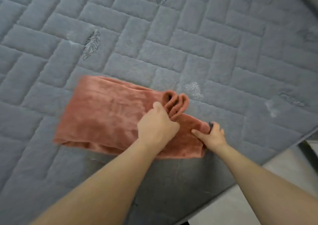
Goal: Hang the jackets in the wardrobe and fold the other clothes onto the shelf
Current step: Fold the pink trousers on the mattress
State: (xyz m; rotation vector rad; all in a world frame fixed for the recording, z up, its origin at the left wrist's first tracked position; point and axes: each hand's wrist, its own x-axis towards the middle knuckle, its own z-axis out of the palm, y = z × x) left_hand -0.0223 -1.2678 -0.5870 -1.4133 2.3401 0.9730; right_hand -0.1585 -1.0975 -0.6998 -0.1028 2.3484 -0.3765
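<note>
A rust-pink fleece garment (106, 114) lies partly folded on a grey quilted mattress (172, 35). My left hand (157, 123) grips a bunched, looped fold of the fabric at the garment's right side. Just to the right, my right hand (212, 134) pinches the garment's right corner against the mattress, thumb on top and fingers curled round the edge. The wardrobe, shelf and jackets are out of view.
The mattress edge (258, 162) runs diagonally at the lower right, with pale floor (284, 164) beyond it. A dark strip of the mattress side (172, 181) shows between my forearms. Quilted surface stretches far above and to the left.
</note>
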